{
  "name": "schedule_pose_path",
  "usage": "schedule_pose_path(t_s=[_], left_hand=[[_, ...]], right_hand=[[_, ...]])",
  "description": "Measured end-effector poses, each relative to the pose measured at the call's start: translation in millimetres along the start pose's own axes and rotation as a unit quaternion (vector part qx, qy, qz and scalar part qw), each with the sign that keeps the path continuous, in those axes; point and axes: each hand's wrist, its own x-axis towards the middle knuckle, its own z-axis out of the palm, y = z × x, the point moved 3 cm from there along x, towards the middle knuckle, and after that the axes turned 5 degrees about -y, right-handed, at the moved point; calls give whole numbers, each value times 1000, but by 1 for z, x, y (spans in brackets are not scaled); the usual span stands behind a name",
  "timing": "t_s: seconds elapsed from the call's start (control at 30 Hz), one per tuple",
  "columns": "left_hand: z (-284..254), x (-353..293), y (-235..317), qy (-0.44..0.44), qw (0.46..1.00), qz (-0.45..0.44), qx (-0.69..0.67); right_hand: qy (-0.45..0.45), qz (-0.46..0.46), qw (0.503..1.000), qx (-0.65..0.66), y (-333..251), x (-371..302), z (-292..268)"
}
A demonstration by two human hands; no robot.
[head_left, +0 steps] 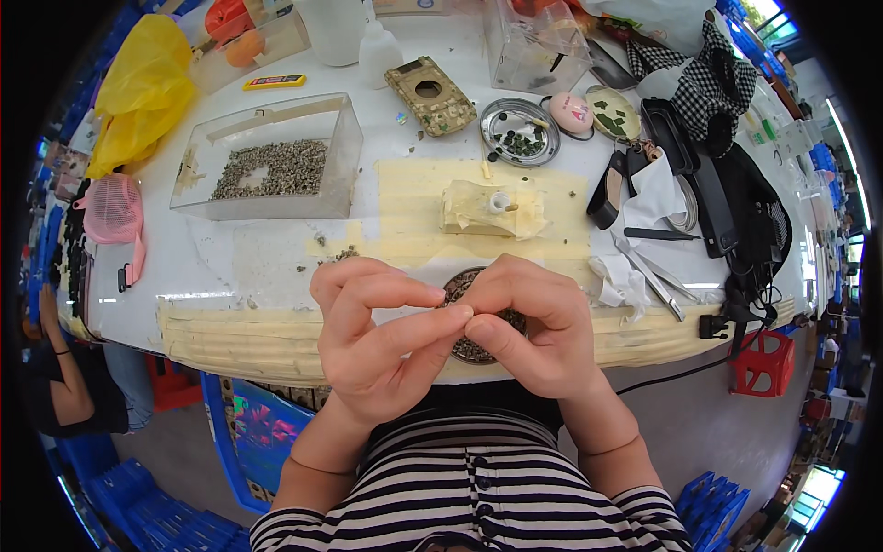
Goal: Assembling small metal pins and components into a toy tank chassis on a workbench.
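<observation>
My left hand (377,336) and my right hand (543,322) meet fingertip to fingertip in front of me, near the padded front edge of the table. Both are closed in a pinch. Whatever lies between the fingertips is too small or too hidden to name. Right below them is a round dish (477,362) with small brownish-grey pieces in it, partly covered by my hands. Beyond the fingers stands a block wrapped in cream tape (464,219), with a small white round piece on top.
A clear bin (198,201) of small grey parts stands at left. Farther back are a camouflage toy tank hull (441,109) and a round dish (484,115) with dark green pieces. Tweezers (655,281), pouches and straps crowd the right. Behind the left edge a person's arm (69,368) shows.
</observation>
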Motion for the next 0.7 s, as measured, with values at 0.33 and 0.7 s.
schedule_pose_path(t_s=[0.33,0.7], left_hand=[[4,1,-2,12,998,-40,44],[2,0,2,14,998,-13,66]], right_hand=[[115,-200,935,-270,-12,0,9],[85,-43,989,-113,-4,1,4]])
